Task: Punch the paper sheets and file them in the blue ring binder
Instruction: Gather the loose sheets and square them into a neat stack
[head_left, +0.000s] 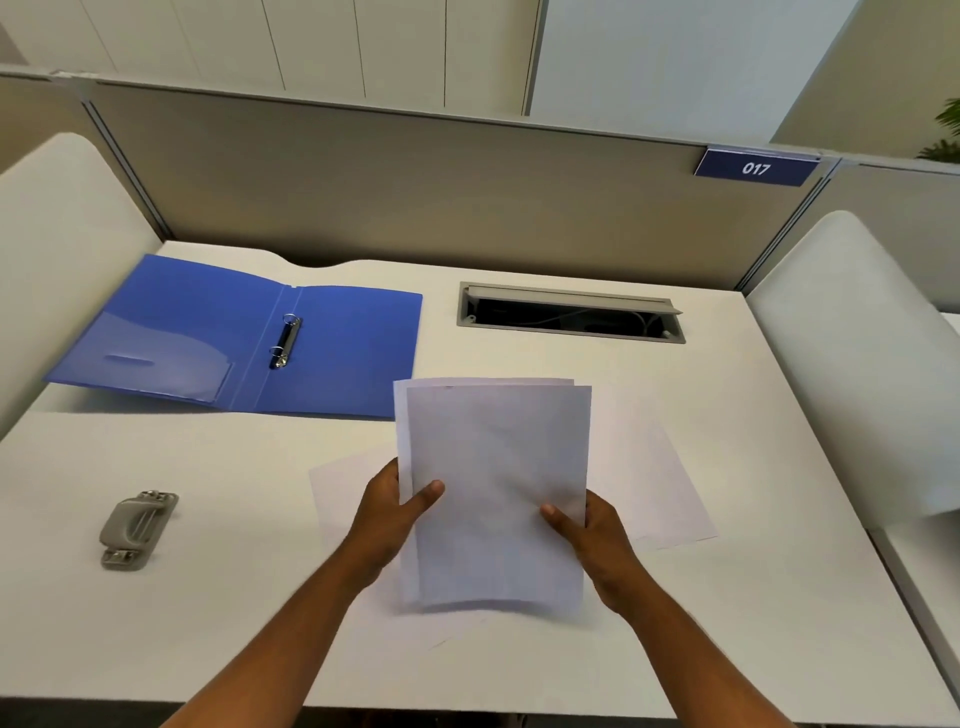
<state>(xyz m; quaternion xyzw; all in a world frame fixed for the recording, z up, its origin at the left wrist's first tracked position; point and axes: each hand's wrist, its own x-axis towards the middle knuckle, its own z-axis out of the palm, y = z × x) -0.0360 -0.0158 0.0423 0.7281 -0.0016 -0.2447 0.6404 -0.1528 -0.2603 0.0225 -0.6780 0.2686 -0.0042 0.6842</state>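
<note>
A small stack of white paper sheets (496, 467) stands nearly upright above the desk, slightly fanned at the top. My left hand (395, 509) grips its left edge and my right hand (587, 530) grips its right edge. More loose sheets (660, 483) lie flat on the desk under and to the right of the held stack. The blue ring binder (343, 353) lies open at the back left, its two metal rings (285, 340) shut. A grey hole punch (136, 527) rests at the front left, apart from both hands.
The white desk (208, 597) has a grey cable hatch (569, 312) open at the back centre. Beige partitions stand behind, with a blue "017" sign (756, 167). White curved side screens (852, 338) flank the desk left and right.
</note>
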